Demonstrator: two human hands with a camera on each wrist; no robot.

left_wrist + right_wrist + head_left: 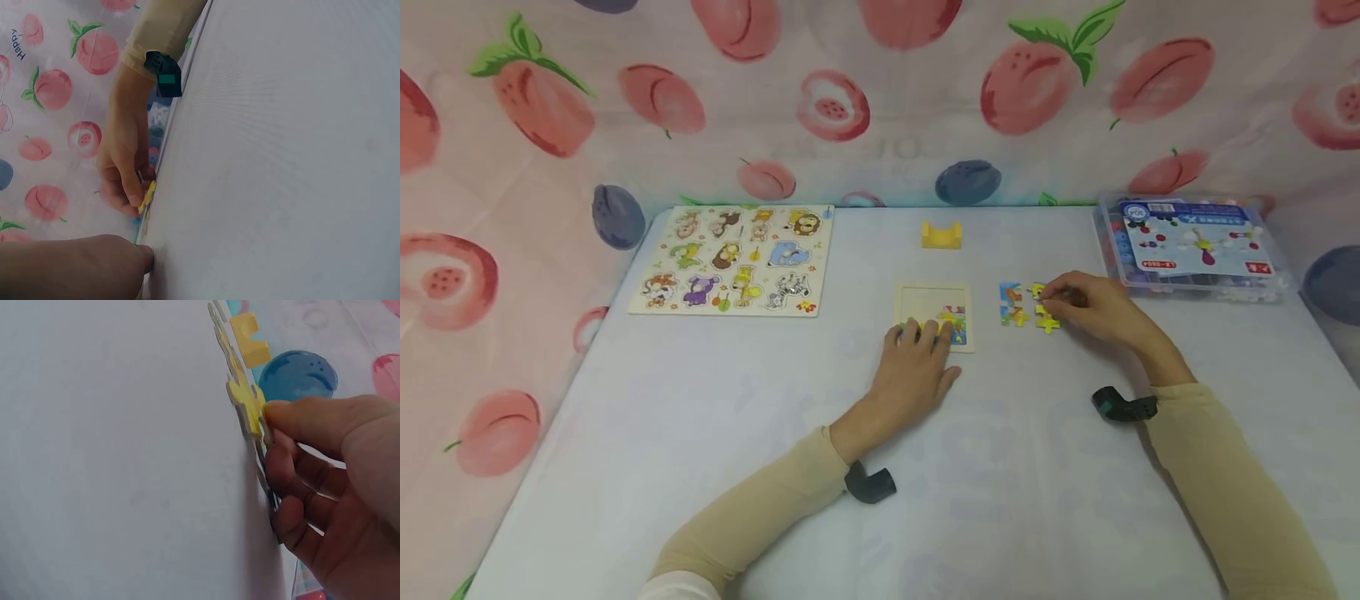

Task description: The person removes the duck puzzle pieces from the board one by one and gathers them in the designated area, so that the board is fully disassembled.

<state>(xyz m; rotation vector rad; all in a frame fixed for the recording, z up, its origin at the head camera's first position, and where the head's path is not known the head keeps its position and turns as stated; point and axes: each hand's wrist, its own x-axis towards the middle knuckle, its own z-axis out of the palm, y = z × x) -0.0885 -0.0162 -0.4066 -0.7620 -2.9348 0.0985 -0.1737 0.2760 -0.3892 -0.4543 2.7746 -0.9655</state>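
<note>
A small wooden puzzle frame (934, 285) lies mid-table, with a few joined pieces (957, 316) in its lower right part. My left hand (912, 367) rests its fingertips over the frame's lower side, covering part of the pieces there. To the right, my right hand (1093, 308) pinches a yellow puzzle piece (248, 406) between thumb and finger, seen close in the right wrist view. Beside it lie blue and orange pieces (1012, 305) and a yellow piece (1047, 322). The left wrist view shows my right hand (125, 150) with the yellow piece (147, 196).
An animal puzzle board (730, 262) lies at the back left. A yellow notched block (942, 236) stands behind the frame. At the back right is a clear plastic box (1191, 247) with a printed card. A fruit-patterned curtain (895, 108) hangs behind the table.
</note>
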